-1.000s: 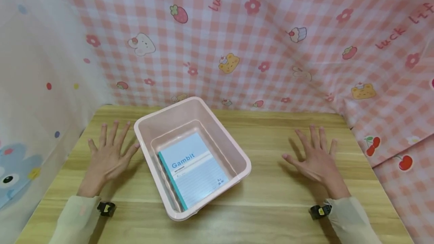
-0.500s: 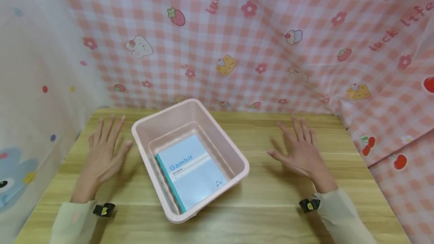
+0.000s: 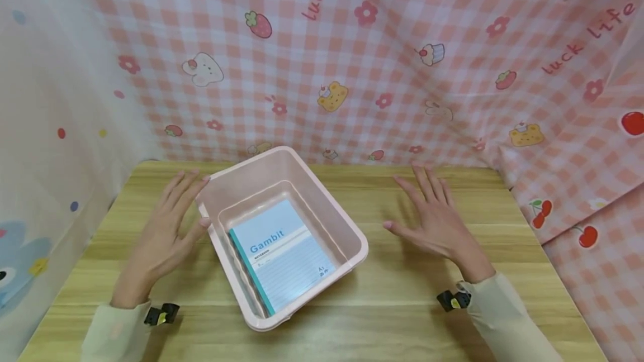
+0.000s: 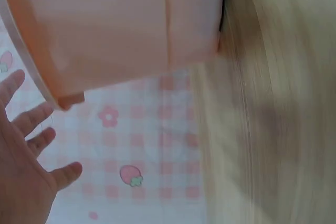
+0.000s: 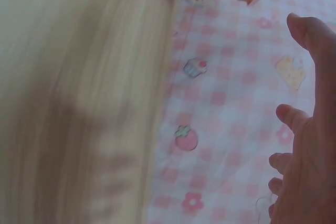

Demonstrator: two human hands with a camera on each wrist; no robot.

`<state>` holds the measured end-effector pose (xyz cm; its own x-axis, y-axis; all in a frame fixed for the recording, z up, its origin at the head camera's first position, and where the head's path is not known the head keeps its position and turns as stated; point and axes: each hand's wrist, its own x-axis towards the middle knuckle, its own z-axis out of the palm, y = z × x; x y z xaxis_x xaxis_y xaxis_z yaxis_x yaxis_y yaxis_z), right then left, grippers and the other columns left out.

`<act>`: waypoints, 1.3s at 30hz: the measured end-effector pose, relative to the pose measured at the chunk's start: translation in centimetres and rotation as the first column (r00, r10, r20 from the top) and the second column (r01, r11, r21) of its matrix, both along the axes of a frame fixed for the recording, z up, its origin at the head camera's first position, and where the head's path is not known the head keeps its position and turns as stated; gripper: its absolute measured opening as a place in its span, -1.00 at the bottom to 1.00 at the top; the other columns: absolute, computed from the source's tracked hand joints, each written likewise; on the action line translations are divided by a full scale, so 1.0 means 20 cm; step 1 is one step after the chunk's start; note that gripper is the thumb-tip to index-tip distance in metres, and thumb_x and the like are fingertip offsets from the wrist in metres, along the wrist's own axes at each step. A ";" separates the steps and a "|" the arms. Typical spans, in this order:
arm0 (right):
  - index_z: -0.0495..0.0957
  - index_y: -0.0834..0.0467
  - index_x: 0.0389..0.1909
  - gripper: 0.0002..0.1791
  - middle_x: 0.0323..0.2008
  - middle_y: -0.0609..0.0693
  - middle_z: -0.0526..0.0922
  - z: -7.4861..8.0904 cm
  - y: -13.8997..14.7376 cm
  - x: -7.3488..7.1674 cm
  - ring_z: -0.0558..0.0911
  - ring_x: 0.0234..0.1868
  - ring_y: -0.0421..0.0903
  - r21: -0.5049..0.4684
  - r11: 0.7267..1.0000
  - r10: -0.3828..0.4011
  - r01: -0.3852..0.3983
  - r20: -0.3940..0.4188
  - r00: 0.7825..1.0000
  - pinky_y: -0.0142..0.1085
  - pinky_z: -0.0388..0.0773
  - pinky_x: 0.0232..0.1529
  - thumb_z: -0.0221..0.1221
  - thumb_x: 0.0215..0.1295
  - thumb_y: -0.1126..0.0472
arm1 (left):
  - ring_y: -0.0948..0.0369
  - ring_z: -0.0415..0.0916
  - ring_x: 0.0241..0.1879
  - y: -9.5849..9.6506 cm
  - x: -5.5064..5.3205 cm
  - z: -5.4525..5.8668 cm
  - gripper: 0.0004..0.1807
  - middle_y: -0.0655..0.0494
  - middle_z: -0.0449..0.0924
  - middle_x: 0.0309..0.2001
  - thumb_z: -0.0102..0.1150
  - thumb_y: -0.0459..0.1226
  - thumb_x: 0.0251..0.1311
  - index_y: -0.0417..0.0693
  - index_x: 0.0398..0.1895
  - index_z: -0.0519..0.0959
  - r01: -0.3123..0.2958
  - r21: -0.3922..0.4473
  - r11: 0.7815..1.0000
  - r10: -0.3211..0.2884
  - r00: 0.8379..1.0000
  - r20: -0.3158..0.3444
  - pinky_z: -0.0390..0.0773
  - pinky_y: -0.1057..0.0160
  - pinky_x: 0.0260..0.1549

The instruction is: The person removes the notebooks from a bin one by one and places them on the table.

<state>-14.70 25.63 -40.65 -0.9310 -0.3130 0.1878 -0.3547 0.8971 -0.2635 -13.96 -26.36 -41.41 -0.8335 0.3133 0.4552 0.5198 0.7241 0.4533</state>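
A pale pink plastic bin [image 3: 322, 194] stands turned at an angle on the wooden table. Flat on its floor lies a light-blue "Gambit" notebook [image 3: 282, 261] with a teal spine. My left hand [image 3: 163, 236] hovers at the bin's left side, fingers spread and thumb overlapping the rim in the head view; whether it touches I cannot tell. In the left wrist view the bin's outer wall [image 4: 115, 30] is beside those fingers. My right hand [image 3: 437, 225] is held over the table, right of the bin and apart from it, its fingers extended and holding nothing.
The wooden table [image 3: 402, 317] reaches back to a pink checked cloth [image 3: 302, 60] that hangs behind it and along the right. A white printed cloth [image 3: 55, 88] hangs at the left. Each wrist wears a black strap device, such as the left wrist camera [image 3: 162, 314].
My left hand has moved right to the bin's left rim. The right hand has come left, nearer the bin. The whole head view has shifted slightly; the bin and notebook stay put.
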 end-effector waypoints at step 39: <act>-0.10 -0.41 0.61 0.00 0.68 -0.10 -0.27 0.37 -0.43 -0.07 -0.19 0.69 0.10 0.068 0.974 0.212 -0.217 0.071 0.975 0.25 -0.21 0.57 0.06 0.21 -0.56 | 0.06 0.34 -0.31 0.28 0.01 -0.10 -0.61 0.06 0.49 -0.52 0.15 -0.08 0.34 0.00 -0.66 0.55 0.434 0.251 0.865 -0.257 0.815 -0.520 0.25 0.17 0.01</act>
<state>-16.07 17.08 -33.27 -0.8499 -0.5174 0.0998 -0.5257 0.8199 -0.2264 -13.86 -20.67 -43.34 -0.3679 0.2898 0.8836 0.9120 0.2978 0.2820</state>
